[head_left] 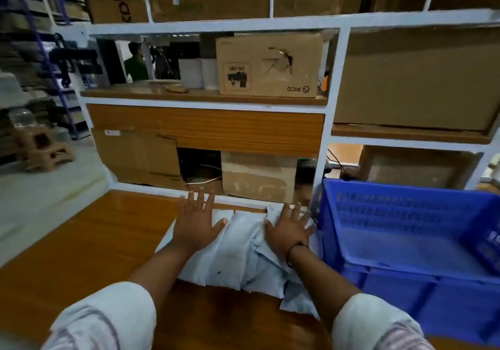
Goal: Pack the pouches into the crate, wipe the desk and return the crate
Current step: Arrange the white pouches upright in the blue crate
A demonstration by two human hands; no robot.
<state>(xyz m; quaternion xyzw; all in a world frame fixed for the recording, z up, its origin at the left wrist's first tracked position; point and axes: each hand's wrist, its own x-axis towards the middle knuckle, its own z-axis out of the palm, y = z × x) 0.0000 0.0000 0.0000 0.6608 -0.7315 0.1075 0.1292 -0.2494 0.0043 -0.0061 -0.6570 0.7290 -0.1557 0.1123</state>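
Observation:
A loose heap of several pale white pouches (pixel 238 257) lies on the brown wooden desk (pixel 89 255), close to its far edge. My left hand (pixel 196 220) lies flat on the left side of the heap with fingers spread and straight. My right hand (pixel 288 228) lies flat on the right side, fingers spread too, a dark band on its wrist. Just right of the heap stands a blue plastic crate (pixel 400 214) with slotted walls; the part of its inside that shows holds nothing.
A white-framed shelf unit (pixel 335 79) rises right behind the desk, holding cardboard boxes (pixel 270 65) and a white container (pixel 192 72). More boxes sit in the lower bay (pixel 258 174). At left the floor opens toward racks and a brown step stool (pixel 51 149). A person stands far behind the shelf.

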